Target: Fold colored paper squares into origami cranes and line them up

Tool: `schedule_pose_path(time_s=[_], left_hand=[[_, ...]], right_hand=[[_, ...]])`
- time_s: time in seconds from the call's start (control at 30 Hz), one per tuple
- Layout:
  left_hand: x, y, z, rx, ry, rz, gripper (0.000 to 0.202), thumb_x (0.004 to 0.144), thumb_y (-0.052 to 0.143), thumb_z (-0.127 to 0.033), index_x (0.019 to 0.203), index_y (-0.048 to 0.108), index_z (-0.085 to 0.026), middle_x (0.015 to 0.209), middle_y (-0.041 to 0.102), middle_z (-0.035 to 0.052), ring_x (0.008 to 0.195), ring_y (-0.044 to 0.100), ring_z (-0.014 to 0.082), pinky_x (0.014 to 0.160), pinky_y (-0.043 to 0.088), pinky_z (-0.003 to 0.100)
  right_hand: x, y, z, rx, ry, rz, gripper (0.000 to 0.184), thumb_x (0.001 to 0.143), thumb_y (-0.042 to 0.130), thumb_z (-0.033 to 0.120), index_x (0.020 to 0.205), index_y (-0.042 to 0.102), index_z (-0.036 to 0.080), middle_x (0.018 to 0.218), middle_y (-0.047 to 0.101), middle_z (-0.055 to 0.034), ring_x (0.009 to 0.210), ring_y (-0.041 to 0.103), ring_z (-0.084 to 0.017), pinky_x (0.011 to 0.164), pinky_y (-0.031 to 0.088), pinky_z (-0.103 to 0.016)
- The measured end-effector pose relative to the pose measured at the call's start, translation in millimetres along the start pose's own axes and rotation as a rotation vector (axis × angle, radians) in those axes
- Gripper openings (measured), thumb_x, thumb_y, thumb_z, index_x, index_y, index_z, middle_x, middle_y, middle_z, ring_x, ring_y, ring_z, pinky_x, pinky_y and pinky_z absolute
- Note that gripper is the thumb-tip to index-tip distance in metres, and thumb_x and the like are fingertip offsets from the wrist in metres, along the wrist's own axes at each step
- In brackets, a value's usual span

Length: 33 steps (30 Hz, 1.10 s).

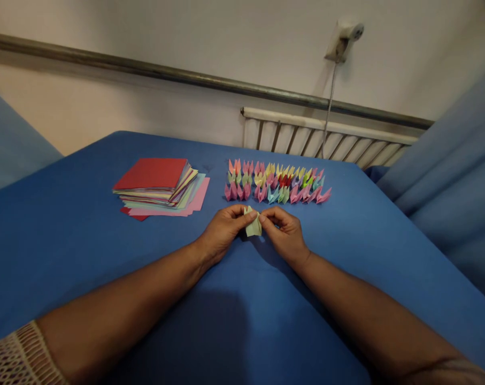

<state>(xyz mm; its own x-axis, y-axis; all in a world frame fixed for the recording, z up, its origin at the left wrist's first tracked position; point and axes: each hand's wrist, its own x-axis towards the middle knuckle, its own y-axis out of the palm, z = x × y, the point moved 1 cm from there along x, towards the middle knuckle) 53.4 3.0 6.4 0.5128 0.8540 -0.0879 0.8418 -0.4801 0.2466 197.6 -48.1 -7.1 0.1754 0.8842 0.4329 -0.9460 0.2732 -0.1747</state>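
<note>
A blue-covered bench (66, 230) carries all the papers. Toward its left side sits a stack of coloured paper (154, 174), topped by a red sheet. To the right of that stand rows of small folded figures (284, 181) in mixed colours. Nearer the person, the left hand (223, 230) and right hand (288, 232) meet, their fingers (248, 218) pinching either side of a pale green folded paper (254, 228), just in front of the rows.
</note>
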Motion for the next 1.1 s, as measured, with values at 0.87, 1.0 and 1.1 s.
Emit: schedule_pose_path(time_s=[0.87,1.0,1.1], left_hand=[[-0.8,2.8,-2.9,-0.004,0.016,-0.075,0.016,0.070,0.071,-0.029,0.075,0.066,-0.015,0.071,0.061,0.0000,0.061,0.052,0.0106,0.057,0.038,0.023],[-1.9,3.5,-2.9,-0.018,0.015,-0.024,0.022,0.072,0.074,-0.034,0.077,0.065,-0.015,0.068,0.058,-0.0016,0.060,0.051,0.0099,0.057,0.038,0.023],[-2.0,2.3,-2.9,-0.021,0.023,0.005,0.024,0.073,0.075,-0.035,0.071,0.062,-0.015,0.064,0.055,-0.0031,0.057,0.047,0.0085,0.055,0.036,0.022]], right_hand=[[-5.0,8.5,-1.4,0.105,0.131,0.173,0.022,0.082,0.064,0.038,0.073,0.055,0.021,0.058,0.060,0.0038,0.051,0.058,-0.012,0.051,0.047,-0.023],[-5.0,8.3,-0.8,0.073,0.112,0.157,0.020,0.083,0.062,0.034,0.072,0.054,0.020,0.056,0.059,0.0045,0.049,0.056,-0.011,0.050,0.044,-0.023],[-5.1,7.7,-0.9,0.049,0.094,0.177,0.017,0.084,0.061,0.032,0.072,0.055,0.021,0.056,0.059,0.0047,0.049,0.056,-0.010,0.050,0.044,-0.023]])
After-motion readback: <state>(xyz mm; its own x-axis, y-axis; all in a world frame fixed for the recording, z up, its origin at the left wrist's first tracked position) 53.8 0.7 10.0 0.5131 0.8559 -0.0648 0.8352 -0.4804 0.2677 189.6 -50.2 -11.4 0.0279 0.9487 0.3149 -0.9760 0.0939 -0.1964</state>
